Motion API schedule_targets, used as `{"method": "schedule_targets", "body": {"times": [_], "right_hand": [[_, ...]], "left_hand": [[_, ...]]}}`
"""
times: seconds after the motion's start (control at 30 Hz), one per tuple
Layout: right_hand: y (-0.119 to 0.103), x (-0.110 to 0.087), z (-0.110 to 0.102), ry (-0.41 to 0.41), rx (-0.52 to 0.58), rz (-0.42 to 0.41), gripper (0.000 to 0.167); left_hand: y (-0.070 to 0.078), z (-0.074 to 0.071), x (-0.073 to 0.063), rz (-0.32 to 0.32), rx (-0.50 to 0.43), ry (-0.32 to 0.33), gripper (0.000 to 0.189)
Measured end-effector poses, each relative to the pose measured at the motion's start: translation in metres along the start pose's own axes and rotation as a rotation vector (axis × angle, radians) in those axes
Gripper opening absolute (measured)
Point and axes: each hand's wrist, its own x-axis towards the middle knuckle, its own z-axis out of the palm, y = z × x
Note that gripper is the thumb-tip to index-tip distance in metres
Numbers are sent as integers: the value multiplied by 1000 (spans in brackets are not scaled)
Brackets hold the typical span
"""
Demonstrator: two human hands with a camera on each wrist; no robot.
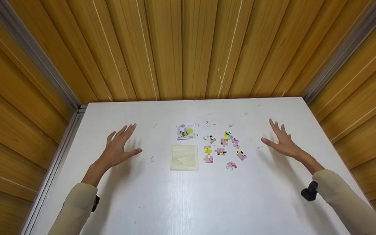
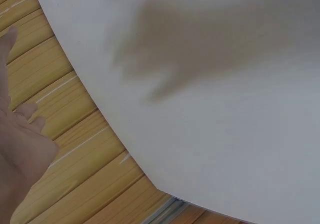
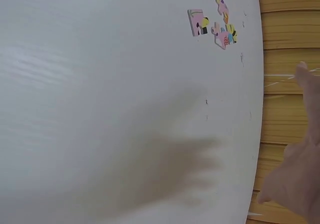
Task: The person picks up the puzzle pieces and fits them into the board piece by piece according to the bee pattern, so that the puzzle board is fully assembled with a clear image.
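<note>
My left hand [image 1: 117, 148] hovers above the left part of the table, fingers spread, with nothing in it. On the other side my right hand [image 1: 284, 143] is also raised and spread, holding nothing. Between them lies a square wooden puzzle tray [image 1: 184, 169], pale and bare inside. A small picture card [image 1: 186, 131] showing a bee lies just behind it. To the tray's right, several loose jigsaw pieces [image 1: 221, 151] in pink, yellow and black are scattered. The right wrist view shows some of them, including a pink piece [image 3: 197, 22]. The right hand is nearest to these pieces.
The white table [image 1: 181, 202] carries small dark marks near its back. Wood-patterned walls [image 1: 181, 49] stand behind it and on both sides, with grey metal posts at the corners. A black device [image 1: 309, 191] is worn at the right wrist.
</note>
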Motion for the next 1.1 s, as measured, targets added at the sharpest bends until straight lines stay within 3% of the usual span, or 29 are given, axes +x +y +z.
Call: {"method": "schedule_targets", "body": {"times": [0.17, 0.5, 0.7, 0.87, 1.1], "right_hand": [[-5, -2, 1, -44, 88, 43, 97], [-17, -13, 13, -172, 348, 11, 86], [-23, -22, 31, -223, 397, -32, 72], [-29, -28, 45, -263, 384, -54, 62], [-40, -28, 68, -310, 374, -16, 56]], "left_hand": [[2, 11, 1, 2, -67, -4, 91], [10, 31, 4, -8, -148, -34, 74], [18, 44, 4, -15, -164, -81, 72], [26, 56, 3, 25, -182, -104, 71], [36, 69, 7, 27, -189, -130, 71]]}}
